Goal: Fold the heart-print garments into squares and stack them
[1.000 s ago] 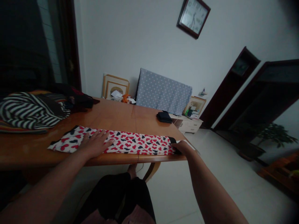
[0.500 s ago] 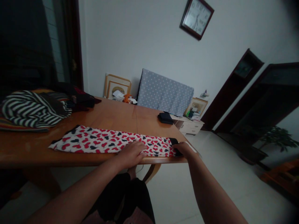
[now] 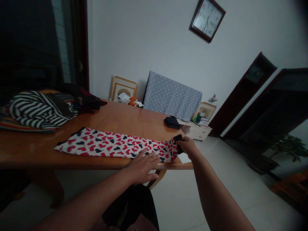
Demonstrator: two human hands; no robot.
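Note:
A white garment [image 3: 103, 145] with red and dark hearts and black trim lies in a long folded strip along the table's near edge. My left hand [image 3: 145, 165] rests over its lower edge, fingers stretched out and thumb apart. At the right end my right hand [image 3: 188, 147] grips the garment's black band, which is raised a little off the table. That end bends up and bunches slightly. Which kind of garment it is, I cannot tell.
Striped clothes [image 3: 40, 110] and dark clothes [image 3: 83, 99] are piled on the left of the wooden table [image 3: 115, 115]. A black folded item [image 3: 172, 122] lies near the far right edge. A white sheet [image 3: 184, 158] lies at the right end. Beyond stands a white cabinet [image 3: 198, 132].
My right hand has lifted the black band and drawn it slightly left, bending that end. My left hand has shifted right and spread its fingers. The view has shifted slightly.

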